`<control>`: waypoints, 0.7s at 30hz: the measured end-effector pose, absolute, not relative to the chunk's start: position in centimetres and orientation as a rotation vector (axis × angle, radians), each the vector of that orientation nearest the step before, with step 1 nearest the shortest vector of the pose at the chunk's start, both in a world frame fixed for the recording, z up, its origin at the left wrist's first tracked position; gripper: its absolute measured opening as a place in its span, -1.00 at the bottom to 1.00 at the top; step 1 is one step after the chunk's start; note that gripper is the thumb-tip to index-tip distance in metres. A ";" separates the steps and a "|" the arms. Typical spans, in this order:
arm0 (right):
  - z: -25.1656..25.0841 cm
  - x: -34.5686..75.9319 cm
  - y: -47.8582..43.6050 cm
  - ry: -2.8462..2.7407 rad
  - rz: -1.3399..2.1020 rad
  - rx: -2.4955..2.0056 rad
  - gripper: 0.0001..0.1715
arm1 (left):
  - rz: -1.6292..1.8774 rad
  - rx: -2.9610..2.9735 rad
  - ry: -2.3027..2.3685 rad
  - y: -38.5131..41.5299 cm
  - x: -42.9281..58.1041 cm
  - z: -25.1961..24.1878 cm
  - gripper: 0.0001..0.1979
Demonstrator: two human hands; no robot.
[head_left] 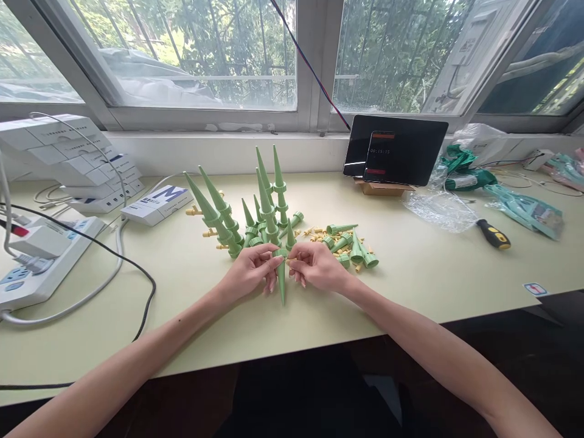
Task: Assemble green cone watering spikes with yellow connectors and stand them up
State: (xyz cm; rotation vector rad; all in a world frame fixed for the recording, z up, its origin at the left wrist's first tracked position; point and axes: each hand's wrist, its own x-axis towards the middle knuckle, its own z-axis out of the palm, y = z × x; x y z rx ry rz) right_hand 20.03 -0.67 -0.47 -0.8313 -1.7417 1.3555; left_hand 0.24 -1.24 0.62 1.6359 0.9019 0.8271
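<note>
My left hand (256, 266) is closed around the collar of a green plastic watering spike (281, 283), whose tip points down toward me. Pressed up beside it, my right hand (314, 266) pinches a small yellow valve (288, 260) against the spike's collar; most of that piece is hidden by the fingers. Just beyond my hands stand several green spikes (266, 204), stacked upright in columns. Two leaning columns (214, 213) at the left have yellow valves sticking out of their sides. Right of my hands lies a pile of loose green spikes (356, 246) mixed with small yellow valves (314, 233).
White boxes (82, 164) are stacked at the left, near a power strip (50, 267) and cables. A tablet (410, 149) with a phone (380, 157) before it leans by the window. At the right lie a screwdriver (493, 234) and plastic bags (524, 210).
</note>
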 end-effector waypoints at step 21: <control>-0.4 20.0 -0.8 -1.779 1.329 -0.854 -0.83 | 0.835 1.660 0.900 -1.0 0.0 0.0 -0.78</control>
